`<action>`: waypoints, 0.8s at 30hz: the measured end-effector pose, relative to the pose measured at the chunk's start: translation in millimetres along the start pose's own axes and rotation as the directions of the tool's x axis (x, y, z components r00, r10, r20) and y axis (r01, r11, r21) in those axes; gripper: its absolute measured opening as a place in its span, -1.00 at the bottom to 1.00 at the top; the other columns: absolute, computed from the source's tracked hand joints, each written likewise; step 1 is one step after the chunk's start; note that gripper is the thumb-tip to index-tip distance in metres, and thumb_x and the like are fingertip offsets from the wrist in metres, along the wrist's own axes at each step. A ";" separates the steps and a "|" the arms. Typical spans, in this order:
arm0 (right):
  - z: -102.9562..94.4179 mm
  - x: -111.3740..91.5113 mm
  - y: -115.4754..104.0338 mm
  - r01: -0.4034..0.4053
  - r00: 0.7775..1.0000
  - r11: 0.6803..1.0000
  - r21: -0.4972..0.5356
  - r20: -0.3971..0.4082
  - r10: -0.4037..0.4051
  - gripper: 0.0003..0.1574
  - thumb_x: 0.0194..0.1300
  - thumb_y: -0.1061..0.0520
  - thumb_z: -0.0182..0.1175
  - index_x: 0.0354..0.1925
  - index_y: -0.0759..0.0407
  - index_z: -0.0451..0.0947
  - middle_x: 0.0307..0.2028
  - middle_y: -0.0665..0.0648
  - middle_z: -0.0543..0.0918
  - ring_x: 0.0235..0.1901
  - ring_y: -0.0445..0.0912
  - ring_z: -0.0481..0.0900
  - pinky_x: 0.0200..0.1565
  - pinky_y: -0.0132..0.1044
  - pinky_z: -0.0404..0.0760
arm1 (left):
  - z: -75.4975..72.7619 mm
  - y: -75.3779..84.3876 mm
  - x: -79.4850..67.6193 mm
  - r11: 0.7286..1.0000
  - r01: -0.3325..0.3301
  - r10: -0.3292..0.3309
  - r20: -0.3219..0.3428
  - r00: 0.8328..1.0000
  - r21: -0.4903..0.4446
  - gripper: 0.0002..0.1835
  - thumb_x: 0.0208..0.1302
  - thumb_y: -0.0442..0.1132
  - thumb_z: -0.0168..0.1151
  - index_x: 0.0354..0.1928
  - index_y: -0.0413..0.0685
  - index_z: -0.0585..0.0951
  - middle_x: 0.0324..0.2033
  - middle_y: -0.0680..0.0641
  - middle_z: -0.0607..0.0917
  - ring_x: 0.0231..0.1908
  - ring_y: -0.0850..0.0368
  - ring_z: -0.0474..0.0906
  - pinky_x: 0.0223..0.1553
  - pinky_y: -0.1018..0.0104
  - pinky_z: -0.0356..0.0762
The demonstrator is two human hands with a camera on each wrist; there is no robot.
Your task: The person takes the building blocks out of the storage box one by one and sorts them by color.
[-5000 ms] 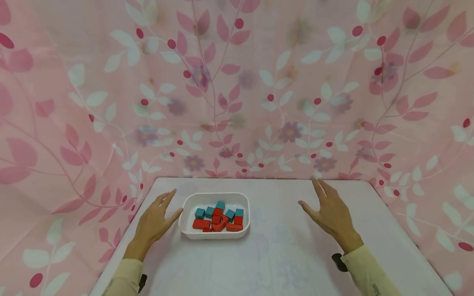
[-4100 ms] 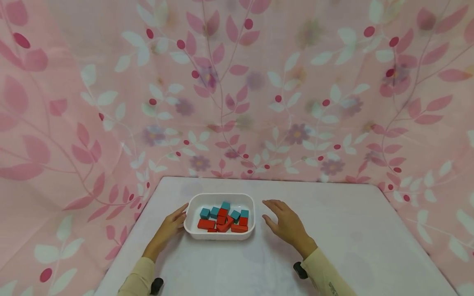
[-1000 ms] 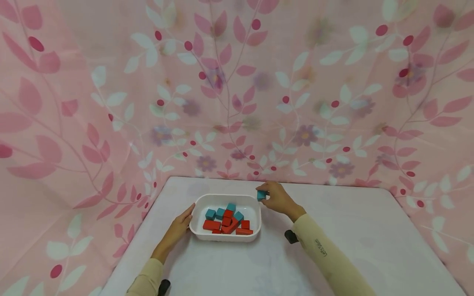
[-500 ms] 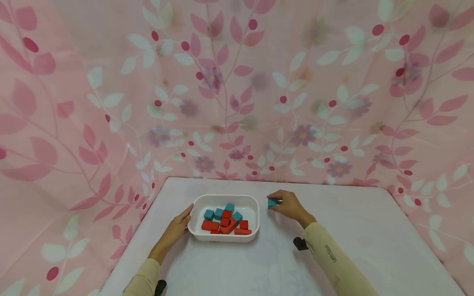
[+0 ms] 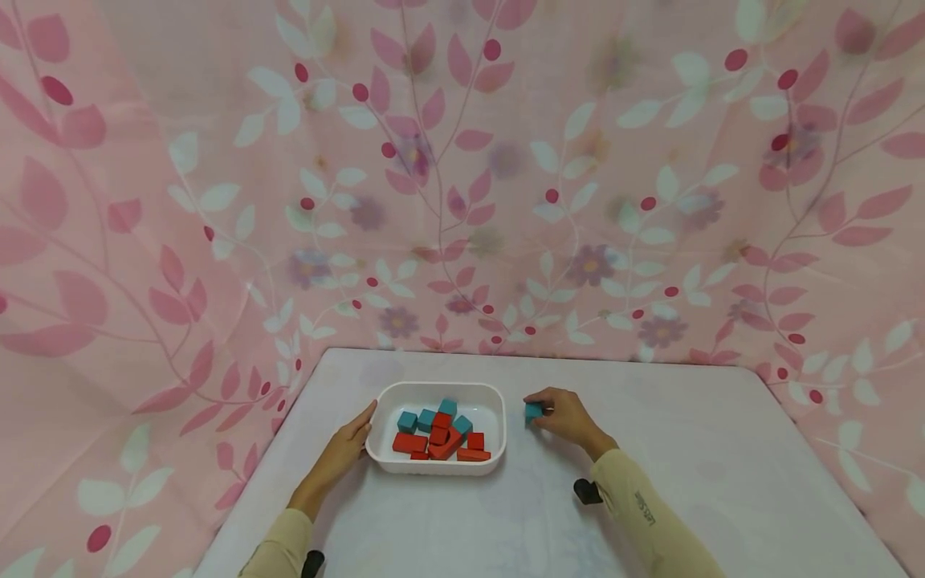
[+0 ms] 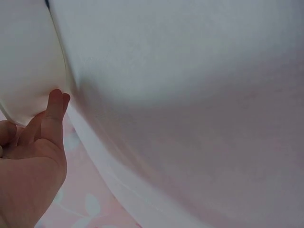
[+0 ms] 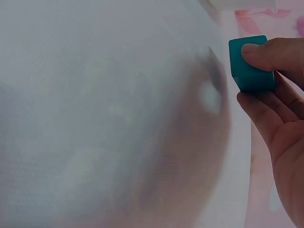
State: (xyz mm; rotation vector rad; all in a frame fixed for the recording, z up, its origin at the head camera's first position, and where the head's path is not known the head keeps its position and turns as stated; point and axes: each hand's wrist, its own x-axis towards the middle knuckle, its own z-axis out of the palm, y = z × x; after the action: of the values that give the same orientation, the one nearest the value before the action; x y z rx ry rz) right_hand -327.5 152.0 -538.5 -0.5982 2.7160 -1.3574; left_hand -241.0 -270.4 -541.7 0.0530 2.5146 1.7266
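Note:
In the head view a white tray (image 5: 433, 468) holds several teal cubes (image 5: 408, 422) and several red blocks (image 5: 409, 442), the red ones partly heaped together. My left hand (image 5: 344, 451) rests against the tray's left side, and the left wrist view shows its fairly straight fingers (image 6: 55, 111) touching the outer wall. Right of the tray, my right hand (image 5: 571, 417) pinches one teal cube (image 7: 251, 64) between thumb and fingers, low over the table. Whether that cube touches the cloth I cannot tell.
A white cloth covers the table (image 5: 506, 530). Behind it and at both sides hangs a pink floral curtain (image 5: 462, 201). Small dark devices sit at both wrists, one by the right sleeve (image 5: 643, 514).
My right hand has taken a teal cube out of the tray, carried it over the right rim and lowered it beside the tray. My left hand has come to the tray's left side and stays there.

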 end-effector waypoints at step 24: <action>13.4 -11.3 19.0 0.034 0.997 0.998 0.045 -0.064 -0.031 -0.55 0.01 0.34 0.46 -0.05 0.25 0.69 -0.13 0.11 0.68 -0.15 -0.02 0.62 -0.01 -0.11 0.65 | -1.0 0.4 -0.2 1.000 -0.013 0.013 0.022 1.000 -0.011 -0.46 0.56 -0.29 -0.16 0.52 -0.04 0.11 0.46 -0.23 0.10 0.34 -0.29 0.22 0.10 -0.04 0.50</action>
State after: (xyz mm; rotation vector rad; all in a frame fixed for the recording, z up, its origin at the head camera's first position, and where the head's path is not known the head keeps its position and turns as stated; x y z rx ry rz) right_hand -320.3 156.2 -563.0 -0.6084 2.7272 -1.4668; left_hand -240.9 -271.2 -541.0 0.0878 2.4948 1.7341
